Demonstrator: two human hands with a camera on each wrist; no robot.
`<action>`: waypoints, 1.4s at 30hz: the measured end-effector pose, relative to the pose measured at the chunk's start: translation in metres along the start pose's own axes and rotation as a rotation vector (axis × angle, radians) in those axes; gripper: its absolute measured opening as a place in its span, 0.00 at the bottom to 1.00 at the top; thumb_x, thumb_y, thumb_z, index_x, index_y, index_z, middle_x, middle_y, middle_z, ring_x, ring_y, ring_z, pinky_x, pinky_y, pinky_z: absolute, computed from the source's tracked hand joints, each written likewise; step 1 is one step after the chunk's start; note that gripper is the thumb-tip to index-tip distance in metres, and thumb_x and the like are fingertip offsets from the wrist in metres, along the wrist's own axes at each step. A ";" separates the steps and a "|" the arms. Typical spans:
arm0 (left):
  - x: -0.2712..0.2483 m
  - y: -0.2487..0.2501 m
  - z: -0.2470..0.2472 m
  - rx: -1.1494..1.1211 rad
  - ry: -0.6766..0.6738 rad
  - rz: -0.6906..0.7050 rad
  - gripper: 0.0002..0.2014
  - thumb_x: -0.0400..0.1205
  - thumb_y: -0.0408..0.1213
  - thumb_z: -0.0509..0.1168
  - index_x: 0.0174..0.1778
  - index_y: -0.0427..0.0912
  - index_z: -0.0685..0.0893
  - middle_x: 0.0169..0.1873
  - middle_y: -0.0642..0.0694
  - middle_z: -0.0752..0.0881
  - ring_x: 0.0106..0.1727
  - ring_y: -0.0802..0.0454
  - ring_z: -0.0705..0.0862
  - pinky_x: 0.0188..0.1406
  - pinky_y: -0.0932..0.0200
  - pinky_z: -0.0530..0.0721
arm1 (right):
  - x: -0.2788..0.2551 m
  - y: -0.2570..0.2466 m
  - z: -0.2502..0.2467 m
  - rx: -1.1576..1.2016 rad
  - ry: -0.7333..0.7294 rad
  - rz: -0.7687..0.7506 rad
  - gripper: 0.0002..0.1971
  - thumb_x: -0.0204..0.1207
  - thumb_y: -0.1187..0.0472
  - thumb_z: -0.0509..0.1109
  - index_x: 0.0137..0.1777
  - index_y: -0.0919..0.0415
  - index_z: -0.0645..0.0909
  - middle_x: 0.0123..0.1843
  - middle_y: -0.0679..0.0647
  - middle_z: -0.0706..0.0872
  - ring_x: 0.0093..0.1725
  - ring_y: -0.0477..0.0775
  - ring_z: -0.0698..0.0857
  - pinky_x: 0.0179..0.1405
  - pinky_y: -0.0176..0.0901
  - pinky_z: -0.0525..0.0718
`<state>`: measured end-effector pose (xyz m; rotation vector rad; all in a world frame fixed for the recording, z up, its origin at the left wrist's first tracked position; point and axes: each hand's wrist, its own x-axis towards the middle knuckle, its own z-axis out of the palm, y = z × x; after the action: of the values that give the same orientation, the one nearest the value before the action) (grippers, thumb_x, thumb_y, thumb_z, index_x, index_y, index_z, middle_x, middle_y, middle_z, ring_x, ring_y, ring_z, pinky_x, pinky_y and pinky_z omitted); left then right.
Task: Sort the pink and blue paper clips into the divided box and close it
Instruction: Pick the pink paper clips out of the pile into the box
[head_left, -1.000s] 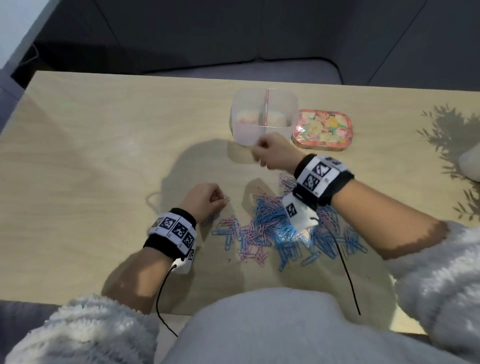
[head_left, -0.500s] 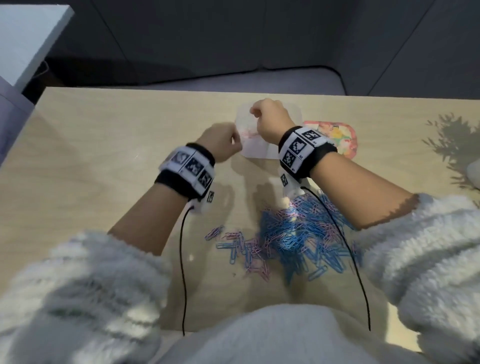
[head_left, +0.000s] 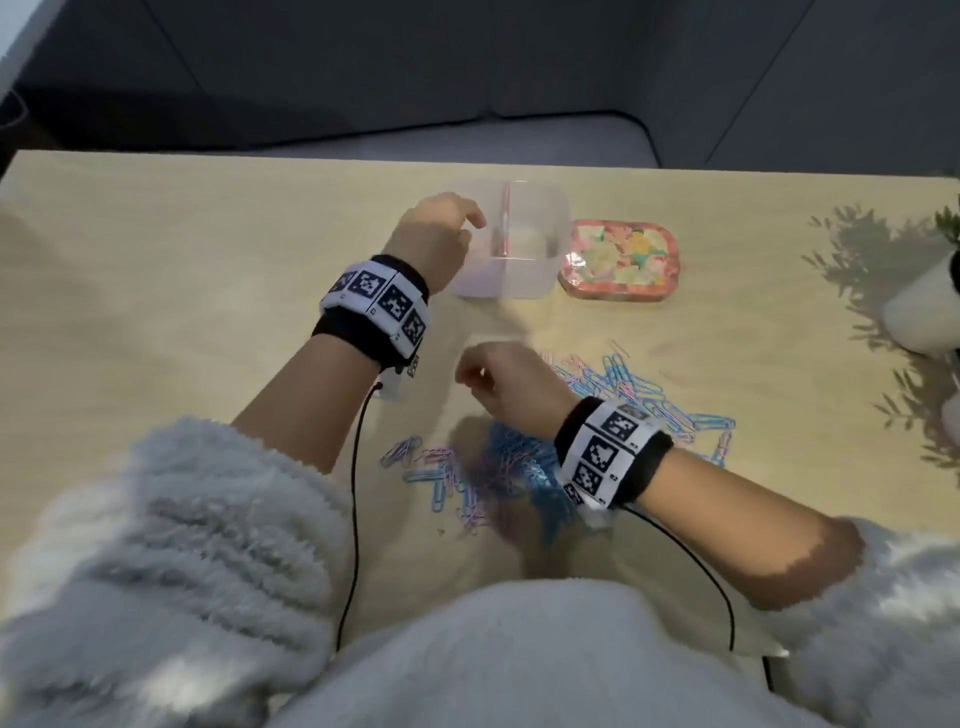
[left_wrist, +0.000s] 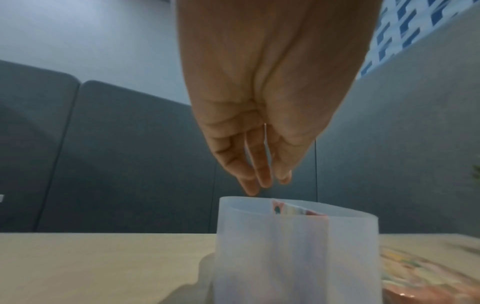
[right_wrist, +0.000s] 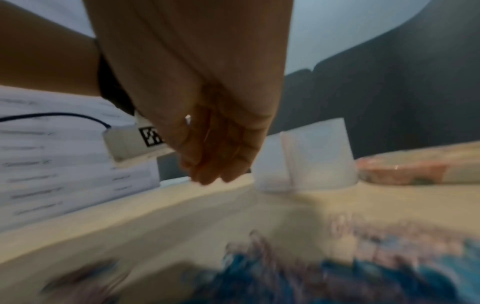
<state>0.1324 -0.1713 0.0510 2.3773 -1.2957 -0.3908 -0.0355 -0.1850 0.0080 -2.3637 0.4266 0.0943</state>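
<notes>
- two hands are working over the desk (head_left: 156, 270): the left hand (head_left: 434, 236) is hovering at the divided box's (head_left: 511, 270) left rim, upper centre of the frame, fingers relaxed, holding nothing visible.
- right hand (head_left: 511, 382) is hanging mid-frame above the paper clips (head_left: 613, 410), fingers loosely curled; any clip inside is too blurred to tell.
- floral lid (head_left: 621, 260) is lying just right of the box.

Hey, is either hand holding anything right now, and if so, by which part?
Nothing that shows. The left hand hangs over the box with loose, empty fingers. The right hand is curled above the paper clips, too blurred to show a clip.
</notes>
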 end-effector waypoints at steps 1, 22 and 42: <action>-0.016 -0.004 0.000 -0.018 0.037 0.022 0.14 0.81 0.29 0.56 0.57 0.40 0.83 0.60 0.42 0.84 0.59 0.43 0.82 0.59 0.56 0.75 | -0.004 0.000 0.011 -0.021 -0.117 -0.014 0.11 0.72 0.71 0.63 0.50 0.64 0.84 0.50 0.60 0.89 0.50 0.60 0.85 0.52 0.47 0.81; -0.175 -0.066 0.069 -0.245 -0.128 -0.272 0.05 0.78 0.37 0.67 0.42 0.38 0.83 0.40 0.42 0.87 0.39 0.49 0.82 0.43 0.57 0.78 | -0.006 0.007 0.040 -0.117 -0.158 -0.036 0.09 0.76 0.66 0.63 0.50 0.66 0.83 0.53 0.62 0.85 0.57 0.61 0.80 0.56 0.44 0.71; -0.176 -0.077 0.067 -0.191 -0.255 -0.270 0.06 0.73 0.39 0.72 0.41 0.41 0.85 0.39 0.47 0.86 0.43 0.49 0.82 0.46 0.56 0.78 | -0.003 -0.012 0.057 -0.157 -0.299 -0.073 0.07 0.71 0.56 0.70 0.48 0.55 0.83 0.40 0.49 0.85 0.45 0.55 0.81 0.40 0.40 0.68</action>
<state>0.0666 0.0008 -0.0352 2.3978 -0.9844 -0.8819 -0.0309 -0.1377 -0.0252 -2.4629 0.1935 0.4555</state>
